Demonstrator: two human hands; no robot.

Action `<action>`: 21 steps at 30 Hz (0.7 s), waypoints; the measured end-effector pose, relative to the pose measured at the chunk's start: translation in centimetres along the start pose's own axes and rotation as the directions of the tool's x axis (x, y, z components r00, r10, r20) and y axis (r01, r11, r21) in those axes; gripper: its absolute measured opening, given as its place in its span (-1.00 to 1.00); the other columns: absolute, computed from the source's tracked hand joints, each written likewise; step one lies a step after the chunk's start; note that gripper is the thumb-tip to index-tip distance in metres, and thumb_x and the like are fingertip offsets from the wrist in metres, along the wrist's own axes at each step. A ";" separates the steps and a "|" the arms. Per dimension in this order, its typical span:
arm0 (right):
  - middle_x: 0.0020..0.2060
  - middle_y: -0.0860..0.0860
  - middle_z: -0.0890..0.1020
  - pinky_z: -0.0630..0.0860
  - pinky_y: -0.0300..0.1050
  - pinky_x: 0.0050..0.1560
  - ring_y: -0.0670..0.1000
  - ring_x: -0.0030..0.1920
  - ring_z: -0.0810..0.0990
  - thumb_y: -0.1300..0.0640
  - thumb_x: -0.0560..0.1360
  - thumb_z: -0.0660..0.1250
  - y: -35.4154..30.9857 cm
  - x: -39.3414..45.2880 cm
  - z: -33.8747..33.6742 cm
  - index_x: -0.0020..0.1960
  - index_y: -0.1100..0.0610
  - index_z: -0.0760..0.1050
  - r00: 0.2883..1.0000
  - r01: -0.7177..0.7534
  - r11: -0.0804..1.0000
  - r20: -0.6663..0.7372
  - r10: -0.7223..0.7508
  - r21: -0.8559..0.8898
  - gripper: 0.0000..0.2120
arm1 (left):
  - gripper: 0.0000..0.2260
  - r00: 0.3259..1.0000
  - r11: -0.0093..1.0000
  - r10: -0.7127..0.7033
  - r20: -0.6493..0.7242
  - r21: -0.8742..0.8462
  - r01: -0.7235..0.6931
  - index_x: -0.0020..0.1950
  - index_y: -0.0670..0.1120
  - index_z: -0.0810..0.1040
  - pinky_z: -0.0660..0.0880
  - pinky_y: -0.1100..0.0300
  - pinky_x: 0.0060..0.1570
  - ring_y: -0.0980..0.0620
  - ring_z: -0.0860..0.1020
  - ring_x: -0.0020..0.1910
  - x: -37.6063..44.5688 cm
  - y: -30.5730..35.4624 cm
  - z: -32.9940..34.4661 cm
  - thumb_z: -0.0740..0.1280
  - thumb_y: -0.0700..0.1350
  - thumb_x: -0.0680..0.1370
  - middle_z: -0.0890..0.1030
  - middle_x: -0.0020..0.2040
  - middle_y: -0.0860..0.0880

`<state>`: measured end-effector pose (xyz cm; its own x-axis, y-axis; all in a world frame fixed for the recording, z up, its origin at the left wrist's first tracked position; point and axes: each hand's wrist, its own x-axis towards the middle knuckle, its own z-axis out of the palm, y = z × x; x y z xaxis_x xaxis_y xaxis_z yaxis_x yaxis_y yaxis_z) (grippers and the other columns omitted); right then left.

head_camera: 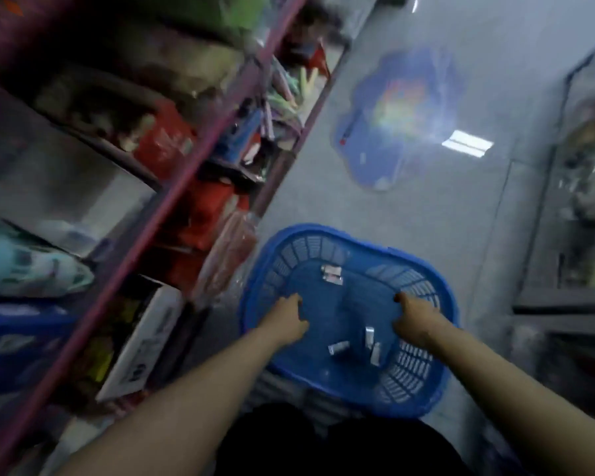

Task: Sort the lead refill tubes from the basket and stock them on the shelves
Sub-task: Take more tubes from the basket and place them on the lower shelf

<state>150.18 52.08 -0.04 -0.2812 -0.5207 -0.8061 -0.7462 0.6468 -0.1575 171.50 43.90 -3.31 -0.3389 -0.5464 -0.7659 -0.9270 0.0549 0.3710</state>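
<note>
The frame is blurred, so fine detail is lost. A blue plastic basket (pixel 423 379) with slatted walls sits on the grey floor (pixel 426 207) at about 6 o'clock in the view, its long axis running from 10 o'clock to 4 o'clock. Inside it lie small pale lead refill tubes. A far pair of tubes (pixel 332 274) rests near the basket's 12 o'clock wall, side by side, their long axes running roughly 9 to 3 o'clock. A near group of tubes (pixel 356 343) lies towards 5 o'clock on the basket floor: 1 angled about 8 to 2 o'clock, the other 2 nearly upright in the view, about 12 to 6 o'clock. The left hand (pixel 287 319) reaches over the basket's 9 o'clock rim, fingers curled downward; whether it grips anything cannot be told. The right hand (pixel 414 316) is at the 3 o'clock side, fingers curled against the slatted wall, and whether it grips the wall cannot be told. Neither hand touches a tube. The shelves (pixel 186 173), with purple-red frames, fill the view from 8 to 12 o'clock, packed with red packs (pixel 165 139) and other blurred goods. A blue flower-shaped floor sticker (pixel 392 115) lies at 1 o'clock.
</note>
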 end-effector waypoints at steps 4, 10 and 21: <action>0.32 0.21 0.42 0.39 -0.11 0.20 0.15 0.30 0.43 0.11 0.58 0.19 2.9 11.3 8.3 0.40 0.28 0.20 0.984 -0.076 0.989 0.149 0.094 -0.127 -0.54 | -0.48 0.984 0.911 0.166 0.067 0.372 -0.179 0.49 -0.08 0.17 0.36 -0.02 0.25 -0.20 0.35 0.32 11.9 -2.7 6.5 0.26 -0.10 0.56 0.28 0.38 -0.19; 0.40 0.16 0.35 0.28 -0.16 0.31 0.09 0.38 0.36 0.12 0.60 0.16 4.2 19.5 15.3 0.41 0.27 0.25 0.967 -0.142 0.979 0.193 0.168 -0.144 -0.57 | -0.55 0.886 0.600 0.464 -0.009 0.739 -0.307 0.52 -0.03 0.14 0.24 -0.01 0.33 -0.18 0.28 0.41 24.1 -1.4 8.9 0.08 -0.12 0.63 0.20 0.49 -0.19; 0.35 0.17 0.32 0.40 0.03 0.21 0.21 0.32 0.39 -0.07 0.55 0.17 3.6 20.6 20.4 0.47 0.01 0.01 0.983 -0.166 0.984 0.062 0.170 -0.070 -0.42 | -0.43 0.886 0.662 0.463 -0.003 0.666 -0.344 0.48 -0.10 0.19 0.23 -0.06 0.34 -0.23 0.16 0.47 26.8 -2.0 10.6 0.26 0.08 0.54 0.11 0.52 -0.26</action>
<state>154.04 55.03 -28.88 -0.3661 -0.3671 -0.8551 -0.7296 0.6836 0.0189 162.58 37.96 -30.15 -0.7293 -0.4610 -0.5056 -0.6039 0.7811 0.1589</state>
